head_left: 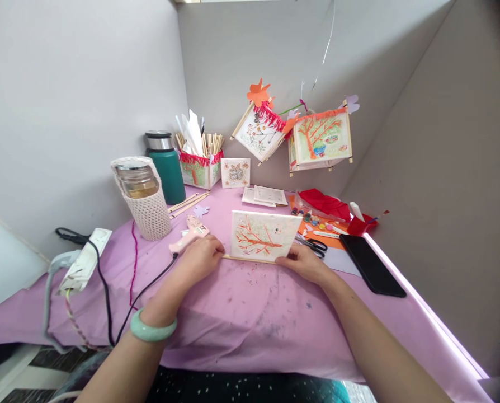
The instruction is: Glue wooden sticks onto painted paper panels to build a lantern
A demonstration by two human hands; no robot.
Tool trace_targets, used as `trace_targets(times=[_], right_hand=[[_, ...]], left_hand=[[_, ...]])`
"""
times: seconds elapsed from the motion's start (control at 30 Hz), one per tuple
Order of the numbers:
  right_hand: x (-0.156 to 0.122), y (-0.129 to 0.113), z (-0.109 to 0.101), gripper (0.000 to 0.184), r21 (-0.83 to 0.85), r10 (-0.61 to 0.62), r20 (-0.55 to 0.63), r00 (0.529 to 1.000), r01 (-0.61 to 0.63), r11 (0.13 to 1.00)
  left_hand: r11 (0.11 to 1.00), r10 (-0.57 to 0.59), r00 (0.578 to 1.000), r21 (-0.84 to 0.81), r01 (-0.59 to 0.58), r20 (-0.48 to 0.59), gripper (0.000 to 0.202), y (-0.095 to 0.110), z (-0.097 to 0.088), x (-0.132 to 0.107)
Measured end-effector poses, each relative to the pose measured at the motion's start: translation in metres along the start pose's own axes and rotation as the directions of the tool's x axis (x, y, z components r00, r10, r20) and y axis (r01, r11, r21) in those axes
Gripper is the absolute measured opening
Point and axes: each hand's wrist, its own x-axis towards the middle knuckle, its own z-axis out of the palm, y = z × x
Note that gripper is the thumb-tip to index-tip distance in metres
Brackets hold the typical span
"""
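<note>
A white card painted with a red tree (263,235) stands tilted on the pink tablecloth (241,313), its lower edge resting on a thin wooden stick (250,258). My left hand (197,258), with a green bangle on the wrist, pinches the left end of the stick. My right hand (302,261) grips the card's lower right corner and the stick there. A pink glue gun (190,234) lies just behind my left hand, its black cord trailing toward me.
A crochet-covered jar (143,197), a green flask (165,166) and a box of sticks (200,162) stand at the back left. Two painted paper lanterns (294,131) hang above. Scissors (315,244), a black phone (371,264), red paper and beads lie right. A power strip (86,258) sits left.
</note>
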Motion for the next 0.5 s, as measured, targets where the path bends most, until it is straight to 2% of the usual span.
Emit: trace_targets(times=[0.27, 0.5], right_hand=[[0.000, -0.001, 0.000, 0.030, -0.015, -0.012, -0.009, 1.000, 0.012, 1.000], [0.000, -0.002, 0.000, 0.031, -0.015, 0.010, -0.005, 1.000, -0.010, 1.000]], left_hand=[[0.991, 0.002, 0.999, 0.131, 0.003, -0.035, 0.024, 0.009, 0.000, -0.008], [0.961, 0.063, 0.998, 0.269, -0.058, -0.013, 0.031, 0.015, 0.003, -0.024]])
